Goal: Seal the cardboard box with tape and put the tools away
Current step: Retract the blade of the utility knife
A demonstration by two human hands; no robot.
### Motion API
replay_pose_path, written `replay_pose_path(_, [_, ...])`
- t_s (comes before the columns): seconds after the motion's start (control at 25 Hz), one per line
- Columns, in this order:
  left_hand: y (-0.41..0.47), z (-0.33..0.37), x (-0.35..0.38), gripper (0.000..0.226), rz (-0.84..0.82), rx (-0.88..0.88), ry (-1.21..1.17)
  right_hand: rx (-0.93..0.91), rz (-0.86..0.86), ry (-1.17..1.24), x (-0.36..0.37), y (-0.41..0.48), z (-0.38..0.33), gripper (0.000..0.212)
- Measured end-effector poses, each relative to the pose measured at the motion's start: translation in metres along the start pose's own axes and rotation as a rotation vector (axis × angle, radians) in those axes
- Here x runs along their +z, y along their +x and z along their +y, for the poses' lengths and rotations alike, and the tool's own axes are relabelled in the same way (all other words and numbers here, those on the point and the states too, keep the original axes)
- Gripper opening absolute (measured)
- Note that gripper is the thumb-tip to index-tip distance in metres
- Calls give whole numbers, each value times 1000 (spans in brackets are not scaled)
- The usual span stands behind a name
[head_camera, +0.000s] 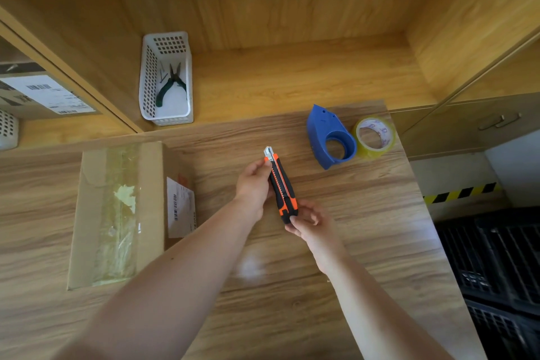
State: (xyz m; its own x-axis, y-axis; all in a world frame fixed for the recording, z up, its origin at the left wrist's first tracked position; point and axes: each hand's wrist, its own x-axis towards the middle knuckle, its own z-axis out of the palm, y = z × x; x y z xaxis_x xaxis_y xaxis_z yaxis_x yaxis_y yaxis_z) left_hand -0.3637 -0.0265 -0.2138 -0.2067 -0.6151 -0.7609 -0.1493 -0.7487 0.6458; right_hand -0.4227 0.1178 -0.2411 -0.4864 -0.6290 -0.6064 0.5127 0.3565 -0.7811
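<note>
Hands gripping knife, dispenser beyond

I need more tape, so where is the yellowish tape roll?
In the head view, the yellowish tape roll lies far right on the wooden table, touching the blue plastic dispenser.

My cardboard box lies flat on the left, clear tape along its top seam. I hold the orange-black utility knife; blue dispenser touches the tape roll.
</note>
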Motion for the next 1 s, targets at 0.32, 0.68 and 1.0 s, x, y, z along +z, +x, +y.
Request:
replay_pose_path(0.32, [35, 16, 24, 34, -146, 38, 190, -82, 143, 57, 11, 34, -11, 32])
replay_pose_path(0.68, [69, 28, 37, 57, -166, 23, 365, -28, 252, 10, 18, 74, -19, 31])
replay_pose_path(1.0, [69, 32, 36, 60, -129, 12, 335, -68, 304, -110, 24, 78, -16, 30])
